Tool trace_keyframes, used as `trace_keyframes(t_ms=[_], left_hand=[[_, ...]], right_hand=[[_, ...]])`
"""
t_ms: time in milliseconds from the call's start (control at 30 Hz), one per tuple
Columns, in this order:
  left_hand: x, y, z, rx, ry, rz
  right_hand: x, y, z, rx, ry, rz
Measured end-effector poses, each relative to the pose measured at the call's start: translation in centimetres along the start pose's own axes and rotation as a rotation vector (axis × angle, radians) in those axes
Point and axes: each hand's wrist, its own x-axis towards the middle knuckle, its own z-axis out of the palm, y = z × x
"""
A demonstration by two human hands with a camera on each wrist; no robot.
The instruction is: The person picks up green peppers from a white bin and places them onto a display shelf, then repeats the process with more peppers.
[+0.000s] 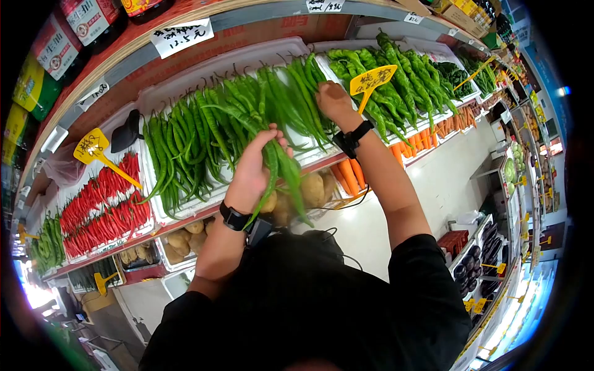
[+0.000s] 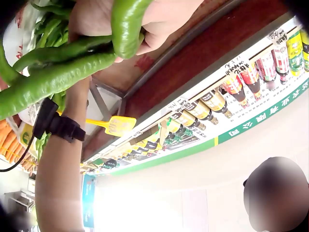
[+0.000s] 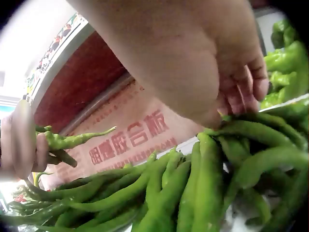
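Note:
My left hand [image 1: 249, 166] grips several long green chili peppers [image 1: 286, 176] over the front of a white tray [image 1: 229, 196]. In the left wrist view those peppers [image 2: 58, 79] jut out between the fingers and thumb. Loose green chili peppers [image 1: 185, 130] lie side by side across the tray, stems toward the back. At the tray's right end, my right hand [image 1: 333, 102] reaches down to the stem ends. The right wrist view has its curled fingers [image 3: 244, 92] pinching at a green chili pepper [image 3: 207, 179]; the fingertips are partly hidden among the peppers.
Red chilies [image 1: 105, 216] lie left of the tray, wrinkled green peppers [image 1: 402, 80] right of it. A yellow price sign [image 1: 373, 79] stands close beside the right hand. Potatoes [image 1: 312, 188] and carrots [image 1: 349, 176] sit below. A shelf edge [image 1: 247, 23] with bottles overhangs the back.

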Motion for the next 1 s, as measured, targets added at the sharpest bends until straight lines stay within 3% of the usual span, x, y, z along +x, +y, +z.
trace_keyframes(t_ms=[167,267,367,600,800,867,900,933,967,1000], left_hand=[[0.3,-0.3,0.0,-0.002,-0.008,-0.008],[0.4,-0.3,-0.3,-0.010,-0.022,-0.002],[0.2,-0.1,-0.6,-0.023,-0.018,-0.001],[0.3,-0.2,-0.9,-0.029,-0.045,-0.022],[0.0,0.0,-0.2,-0.038,-0.040,-0.021],[0.2,-0.1,0.3,-0.088,-0.074,-0.009],[0.5,-0.1,0.5,-0.116,-0.089,-0.003],[1.2,-0.4,0.0,-0.008,-0.125,0.094],[2.5,-1.0,-0.9,0.105,-0.163,0.184],[3.1,-1.5,-1.3,0.221,-0.201,0.273]], right_hand=[[0.0,-0.5,-1.2,0.237,-0.001,0.101],[1.8,2.8,1.8,0.377,0.150,0.002],[1.1,1.7,-0.2,0.319,0.172,0.170],[0.4,0.4,-1.2,-0.108,0.015,0.135],[-1.1,0.2,-1.2,-0.163,0.244,0.017],[-3.7,-2.8,-2.9,0.109,0.526,-0.108],[-5.2,-4.9,-5.1,0.318,0.391,-0.115],[-8.8,-8.3,-8.9,0.778,-0.087,-0.079],[-10.6,-9.8,-9.8,1.050,-0.287,0.012],[-11.8,-10.1,-9.4,0.719,-0.147,-0.191]])
